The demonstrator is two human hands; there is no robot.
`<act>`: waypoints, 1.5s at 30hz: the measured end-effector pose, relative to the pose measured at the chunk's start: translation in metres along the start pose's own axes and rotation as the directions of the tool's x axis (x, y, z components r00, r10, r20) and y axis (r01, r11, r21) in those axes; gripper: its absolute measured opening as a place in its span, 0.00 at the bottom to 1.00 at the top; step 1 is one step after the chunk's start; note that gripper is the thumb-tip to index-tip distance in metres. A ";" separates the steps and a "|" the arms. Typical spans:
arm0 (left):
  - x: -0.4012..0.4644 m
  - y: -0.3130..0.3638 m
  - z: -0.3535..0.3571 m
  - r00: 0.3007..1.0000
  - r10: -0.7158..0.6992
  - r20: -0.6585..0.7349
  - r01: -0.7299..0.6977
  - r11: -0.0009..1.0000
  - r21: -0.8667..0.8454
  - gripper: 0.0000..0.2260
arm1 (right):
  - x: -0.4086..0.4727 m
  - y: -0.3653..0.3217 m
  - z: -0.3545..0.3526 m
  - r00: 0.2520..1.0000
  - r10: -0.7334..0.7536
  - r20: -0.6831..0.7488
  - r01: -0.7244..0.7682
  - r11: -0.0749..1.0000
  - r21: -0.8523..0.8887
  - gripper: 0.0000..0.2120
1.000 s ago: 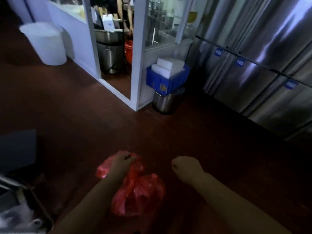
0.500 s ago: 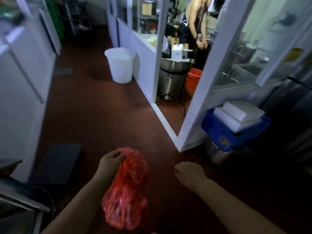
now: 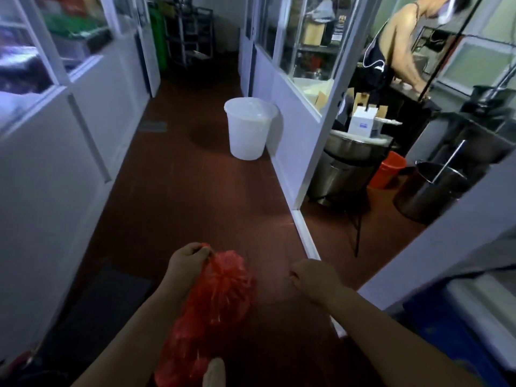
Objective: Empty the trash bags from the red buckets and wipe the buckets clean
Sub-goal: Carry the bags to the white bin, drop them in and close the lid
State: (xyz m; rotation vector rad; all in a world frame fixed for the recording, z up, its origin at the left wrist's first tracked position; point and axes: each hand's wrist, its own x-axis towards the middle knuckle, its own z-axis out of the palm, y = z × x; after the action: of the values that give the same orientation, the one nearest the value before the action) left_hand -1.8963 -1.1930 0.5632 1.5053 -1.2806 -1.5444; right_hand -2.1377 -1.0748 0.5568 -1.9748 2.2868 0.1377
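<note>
While left hand (image 3: 185, 262) grips bag (image 3: 212, 308), right hand (image 3: 314, 279) fisted.

Dim corridor, brighter light behind glass at right, motion blur upper left, wide-angle bending at edges

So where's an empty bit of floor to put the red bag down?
Bare floor runs down the corridor, between the left wall panels and the white bucket. Past the doorway it is crowded: metal pots and an orange bucket.

Left hand (image 3: 186, 263) pinching the gathered neck of a crinkled red plastic bag (image 3: 208, 317), right hand (image 3: 314, 278) fisted, empty, both forearms outstretched
</note>
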 end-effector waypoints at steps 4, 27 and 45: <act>0.096 0.046 0.013 0.999 -0.026 0.022 0.026 0.999 -0.021 0.09 | 0.102 0.019 -0.024 1.000 0.018 0.026 -0.018 1.000 0.020 0.11; 0.663 0.282 0.127 0.986 -0.097 -0.139 0.082 0.990 -0.113 0.09 | 0.743 0.213 -0.113 0.988 -0.120 0.099 0.118 0.993 0.030 0.11; 1.093 0.424 0.176 1.000 -0.025 -0.009 0.025 0.993 0.118 0.12 | 1.171 0.264 -0.165 0.983 0.052 0.175 -0.071 0.992 0.105 0.08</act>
State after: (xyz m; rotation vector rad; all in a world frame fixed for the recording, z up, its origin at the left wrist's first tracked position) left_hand -2.3170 -2.3008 0.5339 1.6048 -1.3743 -1.4999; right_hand -2.5714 -2.2059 0.5451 -1.7663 2.1961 0.1754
